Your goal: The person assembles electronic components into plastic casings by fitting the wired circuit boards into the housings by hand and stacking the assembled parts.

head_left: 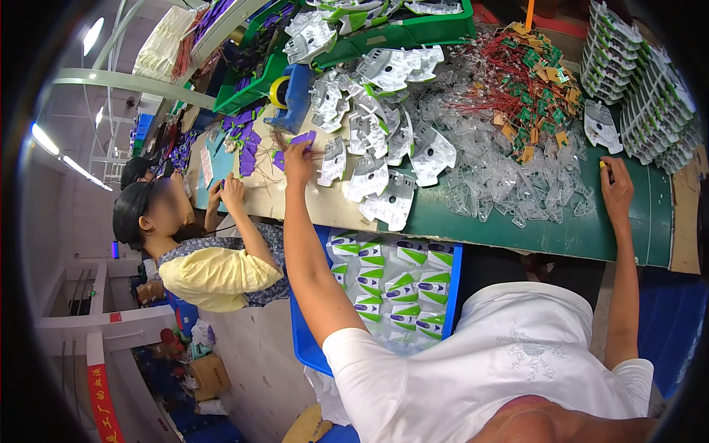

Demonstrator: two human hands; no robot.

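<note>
My left hand reaches over the bench and pinches a small purple plastic piece, with thin wires close by. Just right of it lie several white plastic shells, some with green edges. At the right, my right hand rests on the green mat near its front edge, fingers curled. A bit of yellow shows at its fingertips; what it is I cannot make out. A single white shell lies just beyond that hand.
Clear plastic parts and red-wired circuit boards are heaped mid-bench. Stacked shells stand far right. Also here are a blue tape dispenser, a green bin, a blue crate of white-green parts, and a co-worker at left.
</note>
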